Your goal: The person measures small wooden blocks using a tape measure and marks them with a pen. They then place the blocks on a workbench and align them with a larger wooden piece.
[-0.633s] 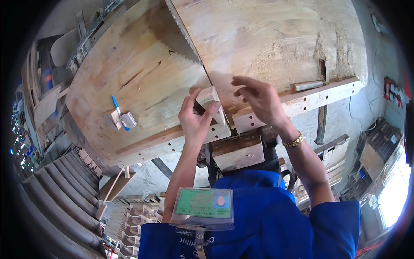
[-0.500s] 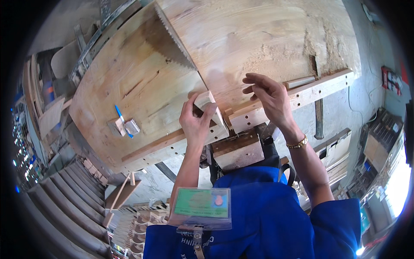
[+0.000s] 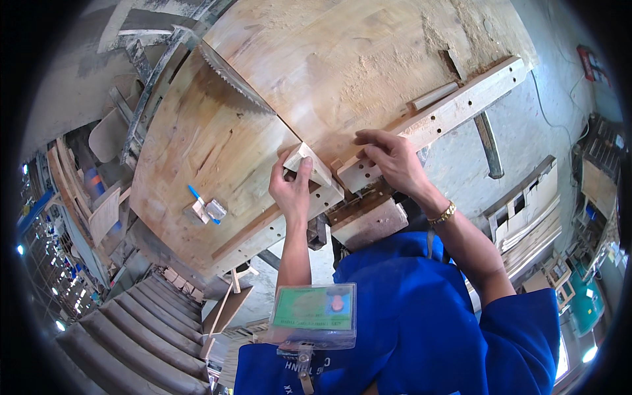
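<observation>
My left hand [image 3: 290, 191] grips a pale wooden block [image 3: 308, 164], thumb on top, at the near end of the saw slot in the wooden saw table [image 3: 191, 145]. The block sits against the left part of a wooden fence [image 3: 266, 230] drilled with holes. My right hand [image 3: 395, 164] is over the right part of the fence [image 3: 431, 125], its fingers loosely bent and apart with nothing seen in them; contact with the wood is unclear. Farther off, the toothed saw blade [image 3: 230, 82] rises from the slot.
A blue pen [image 3: 195, 192] lies by a small wood piece and a clear box on the left. Sawdust [image 3: 368, 79] covers the far right tabletop. A wooden stick [image 3: 434, 96] rests behind the fence. Another wooden block [image 3: 372, 224] is close to my body.
My right hand has lowered toward the fence, its fingers more bent. My left hand keeps its grip on the block. The whole view has turned and shifted somewhat.
</observation>
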The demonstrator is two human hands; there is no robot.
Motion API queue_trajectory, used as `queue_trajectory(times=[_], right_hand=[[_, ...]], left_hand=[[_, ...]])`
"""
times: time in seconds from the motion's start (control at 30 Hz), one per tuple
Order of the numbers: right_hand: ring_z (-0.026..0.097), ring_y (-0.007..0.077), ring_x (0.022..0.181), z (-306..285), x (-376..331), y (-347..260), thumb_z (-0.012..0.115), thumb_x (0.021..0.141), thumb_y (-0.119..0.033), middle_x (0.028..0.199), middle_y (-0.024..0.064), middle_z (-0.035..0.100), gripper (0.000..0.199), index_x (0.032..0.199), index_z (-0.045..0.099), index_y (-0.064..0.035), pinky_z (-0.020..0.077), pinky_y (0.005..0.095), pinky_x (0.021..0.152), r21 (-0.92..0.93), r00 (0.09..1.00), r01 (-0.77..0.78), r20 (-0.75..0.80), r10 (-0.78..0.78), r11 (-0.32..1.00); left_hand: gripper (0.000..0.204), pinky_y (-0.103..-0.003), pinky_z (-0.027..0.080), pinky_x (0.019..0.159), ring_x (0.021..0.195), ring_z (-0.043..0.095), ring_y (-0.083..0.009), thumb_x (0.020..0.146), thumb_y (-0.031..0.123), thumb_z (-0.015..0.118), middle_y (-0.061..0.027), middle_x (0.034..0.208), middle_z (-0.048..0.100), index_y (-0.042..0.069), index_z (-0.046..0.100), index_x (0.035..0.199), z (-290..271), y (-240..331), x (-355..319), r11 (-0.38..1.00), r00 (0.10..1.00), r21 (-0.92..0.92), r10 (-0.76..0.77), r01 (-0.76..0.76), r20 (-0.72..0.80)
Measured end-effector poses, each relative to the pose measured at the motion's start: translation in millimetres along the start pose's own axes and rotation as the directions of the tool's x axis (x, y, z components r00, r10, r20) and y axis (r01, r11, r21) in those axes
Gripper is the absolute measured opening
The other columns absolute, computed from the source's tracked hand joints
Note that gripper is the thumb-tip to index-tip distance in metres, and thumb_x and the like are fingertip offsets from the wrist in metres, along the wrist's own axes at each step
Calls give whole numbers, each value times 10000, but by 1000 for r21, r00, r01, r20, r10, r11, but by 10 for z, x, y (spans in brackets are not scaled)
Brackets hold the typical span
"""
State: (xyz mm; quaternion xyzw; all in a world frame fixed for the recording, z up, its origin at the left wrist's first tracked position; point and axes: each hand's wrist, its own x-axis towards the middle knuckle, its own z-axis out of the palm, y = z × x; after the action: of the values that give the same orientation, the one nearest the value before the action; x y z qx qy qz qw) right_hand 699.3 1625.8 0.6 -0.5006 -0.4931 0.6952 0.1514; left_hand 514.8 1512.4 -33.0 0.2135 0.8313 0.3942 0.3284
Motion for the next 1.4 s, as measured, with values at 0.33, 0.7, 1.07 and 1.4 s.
queue_trajectory(times=[0.33, 0.7, 1.07, 1.4], right_hand=[[631, 419, 776, 436, -64, 21, 563, 836, -140, 799, 246, 639, 203, 930, 689, -12, 516, 458, 743, -503, 969, 130, 247, -2, 854], [676, 149, 622, 373, -34, -47, 508, 865, -89, 758, 105, 701, 252, 994, 696, 18, 553, 288, 554, -295, 936, -162, 257, 241, 942], [657, 392, 752, 517, -185, 171, 568, 852, -158, 773, 260, 643, 267, 1033, 680, 3, 525, 435, 719, -430, 973, 111, 230, -10, 896], [662, 376, 702, 597, -289, 199, 617, 858, -202, 771, 254, 641, 301, 1069, 670, 6, 514, 419, 650, -287, 993, -26, 106, 59, 958]], left_hand=[[439, -287, 488, 679, 760, 609, -161, 743, 289, 798, -110, 884, 650, -39, 668, 1005, 1, 66, 68, 978, 978, 64, 203, -200, -52], [458, -309, 495, 737, 786, 641, -191, 721, 364, 780, -122, 889, 686, -2, 700, 984, -89, 100, 106, 946, 960, 167, 280, -278, 12], [497, -319, 489, 752, 798, 635, -200, 724, 399, 770, -130, 902, 694, -3, 700, 1006, -110, 107, 127, 933, 957, 214, 287, -288, 34], [437, -342, 500, 683, 738, 640, -232, 725, 316, 801, -133, 835, 658, -34, 674, 954, -84, 4, 124, 939, 952, 165, 307, -302, -8]])
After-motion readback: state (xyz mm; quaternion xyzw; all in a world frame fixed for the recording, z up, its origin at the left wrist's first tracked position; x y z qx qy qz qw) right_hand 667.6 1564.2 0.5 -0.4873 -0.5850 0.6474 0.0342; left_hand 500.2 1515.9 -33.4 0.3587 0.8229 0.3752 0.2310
